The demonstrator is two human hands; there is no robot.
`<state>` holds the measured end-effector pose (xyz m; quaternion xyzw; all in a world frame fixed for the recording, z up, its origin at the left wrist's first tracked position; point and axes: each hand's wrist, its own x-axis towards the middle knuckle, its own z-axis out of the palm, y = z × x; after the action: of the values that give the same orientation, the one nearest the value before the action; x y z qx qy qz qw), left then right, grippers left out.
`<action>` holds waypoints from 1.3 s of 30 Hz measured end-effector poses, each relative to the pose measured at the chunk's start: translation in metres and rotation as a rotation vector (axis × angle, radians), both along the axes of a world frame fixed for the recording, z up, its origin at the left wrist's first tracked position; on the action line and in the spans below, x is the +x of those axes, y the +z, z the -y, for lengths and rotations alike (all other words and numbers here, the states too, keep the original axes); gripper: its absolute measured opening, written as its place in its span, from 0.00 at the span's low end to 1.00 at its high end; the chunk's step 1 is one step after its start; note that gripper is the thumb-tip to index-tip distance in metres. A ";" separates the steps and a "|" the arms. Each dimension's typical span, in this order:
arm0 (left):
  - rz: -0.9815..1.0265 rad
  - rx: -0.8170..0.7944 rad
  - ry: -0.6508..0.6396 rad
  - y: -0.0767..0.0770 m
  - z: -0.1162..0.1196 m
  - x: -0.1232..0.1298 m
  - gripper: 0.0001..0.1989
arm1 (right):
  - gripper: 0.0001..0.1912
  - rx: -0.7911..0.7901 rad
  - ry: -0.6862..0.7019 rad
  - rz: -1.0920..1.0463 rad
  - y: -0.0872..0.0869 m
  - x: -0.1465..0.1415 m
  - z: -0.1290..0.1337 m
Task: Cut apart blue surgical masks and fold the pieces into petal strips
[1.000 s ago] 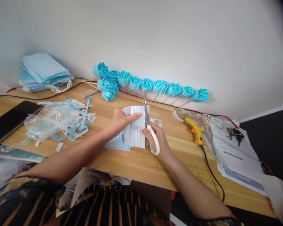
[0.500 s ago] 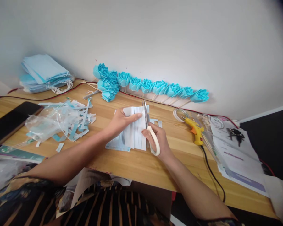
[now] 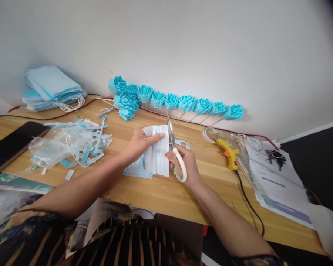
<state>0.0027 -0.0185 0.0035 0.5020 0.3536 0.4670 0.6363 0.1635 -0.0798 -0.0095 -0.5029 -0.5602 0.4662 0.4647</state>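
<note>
My left hand (image 3: 143, 144) grips a pleated face mask (image 3: 161, 159), thumb on top and the other fingers hidden beneath it. In my right hand (image 3: 189, 164) are scissors (image 3: 180, 166) with cream handles, their blades pointing away from me along the mask's right edge. Whether the blades touch the mask there, I cannot tell. More light-blue mask pieces (image 3: 138, 173) lie flat under the held one. Small cut strips (image 3: 183, 143) rest on the table just beyond my right hand.
A yellow glue gun (image 3: 231, 155) with a black cord lies to the right, beside papers (image 3: 277, 184) and keys (image 3: 276, 157). Blue flowers (image 3: 187, 103) on sticks line the wall. At left are stacked masks (image 3: 52, 87), a phone (image 3: 15, 146), and strips with a plastic bag (image 3: 55, 147).
The scissor blades have tilted slightly left at the mask's right edge, and a narrow strip there seems to have come away. My left hand keeps its grip, nearly still.
</note>
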 end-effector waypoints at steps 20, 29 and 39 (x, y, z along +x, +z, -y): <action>-0.525 0.791 0.099 0.011 -0.006 0.004 0.29 | 0.36 -0.116 0.338 -0.471 0.028 0.040 -0.019; -0.410 0.508 -0.209 0.039 -0.014 0.033 0.11 | 0.36 -0.067 0.492 -0.582 0.024 0.034 -0.013; 0.213 0.088 -0.160 0.062 -0.040 0.025 0.10 | 0.32 -0.075 0.590 -0.694 0.016 0.033 -0.018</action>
<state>0.0276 0.0213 0.0653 0.5037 0.2221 0.4803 0.6828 0.1966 -0.0622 0.0069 -0.1522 -0.4733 0.7395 0.4538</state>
